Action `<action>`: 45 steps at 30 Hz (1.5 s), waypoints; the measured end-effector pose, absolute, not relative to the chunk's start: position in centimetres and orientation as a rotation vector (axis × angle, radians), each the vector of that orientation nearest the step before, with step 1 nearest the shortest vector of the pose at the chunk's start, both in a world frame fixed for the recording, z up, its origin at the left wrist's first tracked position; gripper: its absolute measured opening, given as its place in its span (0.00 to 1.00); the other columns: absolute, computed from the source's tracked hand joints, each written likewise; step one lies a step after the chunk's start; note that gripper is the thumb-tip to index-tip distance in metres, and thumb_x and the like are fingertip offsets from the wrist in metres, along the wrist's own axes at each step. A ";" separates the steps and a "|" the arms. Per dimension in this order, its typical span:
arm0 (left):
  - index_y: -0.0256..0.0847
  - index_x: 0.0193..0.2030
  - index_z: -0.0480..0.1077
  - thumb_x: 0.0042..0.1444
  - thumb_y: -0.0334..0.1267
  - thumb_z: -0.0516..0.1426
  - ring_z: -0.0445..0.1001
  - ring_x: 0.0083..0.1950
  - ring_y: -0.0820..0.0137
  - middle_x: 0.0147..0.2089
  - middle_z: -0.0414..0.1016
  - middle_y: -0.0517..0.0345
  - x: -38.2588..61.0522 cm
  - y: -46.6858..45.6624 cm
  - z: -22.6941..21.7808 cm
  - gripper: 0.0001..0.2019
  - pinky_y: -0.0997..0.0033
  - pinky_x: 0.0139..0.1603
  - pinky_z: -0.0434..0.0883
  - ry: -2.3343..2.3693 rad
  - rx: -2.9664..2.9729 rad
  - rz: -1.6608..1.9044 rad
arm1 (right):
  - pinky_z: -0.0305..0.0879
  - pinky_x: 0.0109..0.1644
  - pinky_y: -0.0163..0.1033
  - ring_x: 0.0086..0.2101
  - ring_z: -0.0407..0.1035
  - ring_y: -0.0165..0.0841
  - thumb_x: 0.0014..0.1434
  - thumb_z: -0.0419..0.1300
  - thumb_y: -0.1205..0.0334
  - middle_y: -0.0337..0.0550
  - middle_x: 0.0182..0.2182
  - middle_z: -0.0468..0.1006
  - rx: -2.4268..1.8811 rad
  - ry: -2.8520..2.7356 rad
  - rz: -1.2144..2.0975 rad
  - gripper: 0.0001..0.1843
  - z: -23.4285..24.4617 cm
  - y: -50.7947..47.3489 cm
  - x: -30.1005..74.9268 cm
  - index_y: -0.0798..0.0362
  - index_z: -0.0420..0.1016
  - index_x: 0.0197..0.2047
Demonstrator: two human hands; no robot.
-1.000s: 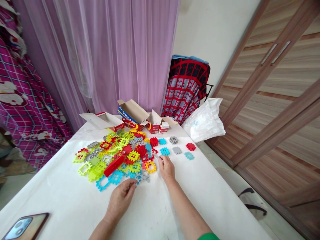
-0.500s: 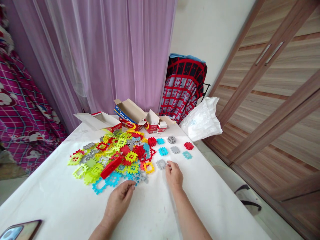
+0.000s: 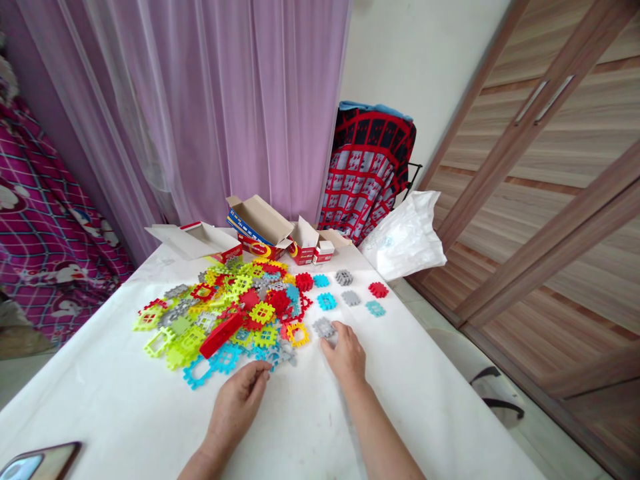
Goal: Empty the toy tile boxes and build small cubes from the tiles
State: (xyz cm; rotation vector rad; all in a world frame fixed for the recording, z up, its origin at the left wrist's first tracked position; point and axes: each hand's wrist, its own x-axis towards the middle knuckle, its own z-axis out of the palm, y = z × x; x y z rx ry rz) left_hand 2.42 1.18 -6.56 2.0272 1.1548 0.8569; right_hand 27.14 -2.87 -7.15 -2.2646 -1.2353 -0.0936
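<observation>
My right hand [image 3: 346,355] is at a grey notched building piece [image 3: 324,327] lying flat on the white table. Its thumb and index finger are apart, close by the piece's near and right edges; whether they touch it I cannot tell. At the front of a heap of colourful notched plastic pieces [image 3: 193,338], my left hand [image 3: 239,399] rests with fingers curled together and the thumb close to them. What they hold, if anything, is hidden. Beyond my right hand lie several separate pieces, among them a blue one [image 3: 327,301], a grey one [image 3: 351,298] and a red one [image 3: 379,290].
Opened cardboard boxes [image 3: 260,223] stand along the table's far edge. A white plastic bag [image 3: 407,237] is at the far right corner. A phone [image 3: 47,460] lies at the near left. Wooden wardrobe doors [image 3: 540,200] rise on the right.
My right thumb has moved out to the left, away from the index finger, toward the near edge of the grey piece. My left hand stays where it was.
</observation>
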 end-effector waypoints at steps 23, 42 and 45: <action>0.48 0.38 0.75 0.56 0.49 0.54 0.79 0.33 0.70 0.32 0.81 0.62 2.2 1.9 -7.7 0.12 0.76 0.34 0.75 1.138 2.028 0.938 | 0.60 0.53 0.48 0.49 0.68 0.45 0.50 0.64 0.53 0.48 0.47 0.78 -2.204 -0.788 -0.108 0.28 -2.9 6.4 40.1 0.53 0.68 0.53; 0.48 0.37 0.77 0.54 0.56 0.55 0.79 0.32 0.68 0.32 0.82 0.59 2.2 1.8 -7.2 0.17 0.75 0.35 0.77 1.150 1.901 0.937 | 0.61 0.53 0.50 0.47 0.69 0.43 0.52 0.63 0.52 0.46 0.44 0.77 -2.346 -0.834 -0.063 0.27 -3.6 9.2 41.6 0.51 0.68 0.54; 0.48 0.37 0.77 0.54 0.57 0.54 0.80 0.33 0.68 0.33 0.82 0.59 2.2 1.9 -7.2 0.18 0.75 0.35 0.77 1.146 1.897 0.933 | 0.61 0.53 0.50 0.48 0.68 0.43 0.52 0.63 0.52 0.45 0.45 0.77 -2.358 -0.842 -0.044 0.27 -3.6 9.2 41.5 0.50 0.68 0.54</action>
